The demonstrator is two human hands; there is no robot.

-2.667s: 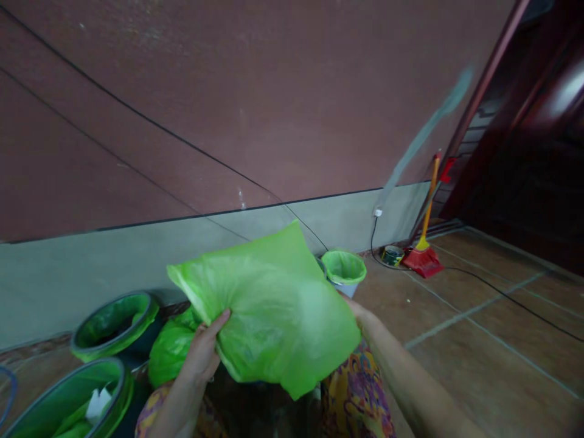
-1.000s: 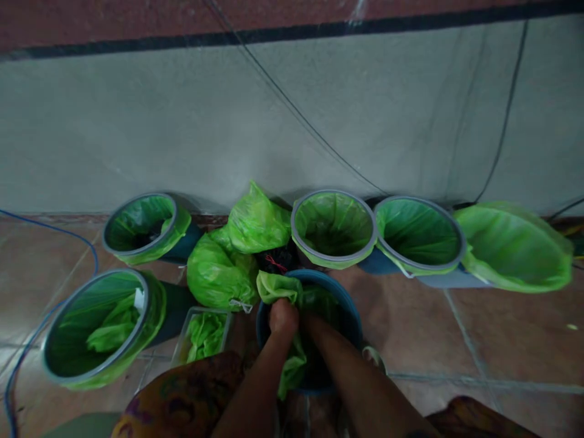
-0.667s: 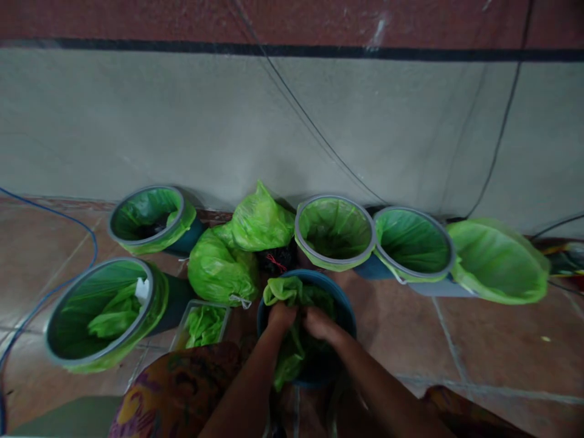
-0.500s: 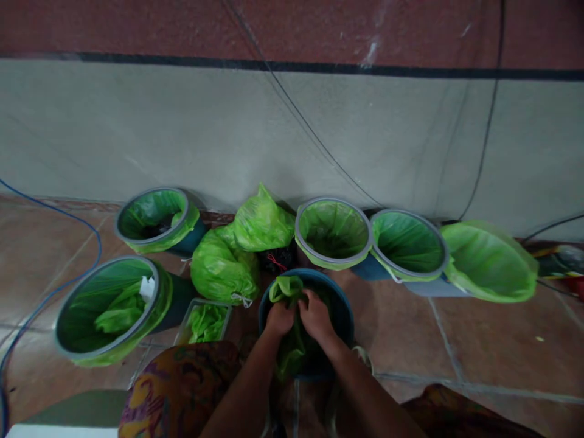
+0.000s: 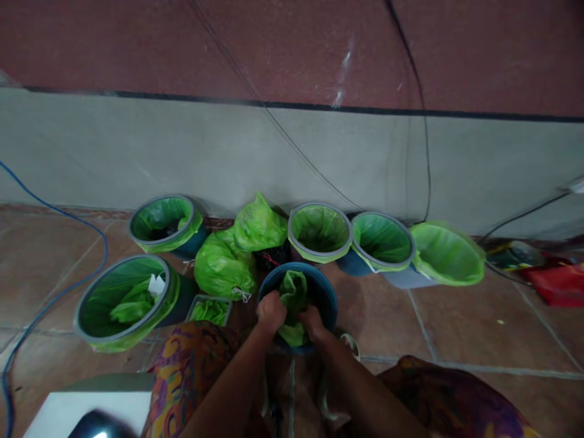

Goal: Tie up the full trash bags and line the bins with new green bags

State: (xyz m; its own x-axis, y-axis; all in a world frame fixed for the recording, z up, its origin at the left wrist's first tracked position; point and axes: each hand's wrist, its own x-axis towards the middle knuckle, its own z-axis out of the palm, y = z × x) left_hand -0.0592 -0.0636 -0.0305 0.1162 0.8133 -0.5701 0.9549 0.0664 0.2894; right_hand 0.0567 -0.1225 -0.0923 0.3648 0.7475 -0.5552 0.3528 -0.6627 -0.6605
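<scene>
A green plastic bag [image 5: 294,291] is stretched between my two hands over a blue bin [image 5: 329,291] that stands between my feet. My left hand [image 5: 272,311] is closed on the bag's left edge, close to the bin's rim. On the opposite side my right hand [image 5: 311,321] grips the bag lower down, inside the bin's mouth. The bag's opening faces up, and its lower part hangs in the bin. Some of my right fingers are hidden by the bag and by shadow.
Bins lined with green bags stand left [image 5: 123,340] and along the wall [image 5: 319,252]. Two filled green bags [image 5: 223,267] lie beyond a clear tray [image 5: 229,310] of folded green bags. A blue cable [image 5: 68,286] crosses the left floor. A red item [image 5: 554,283] lies far right.
My hands have moved apart, and the bunched bag is now spread wider between them. The camera view has shifted, bringing more of the right side into sight.
</scene>
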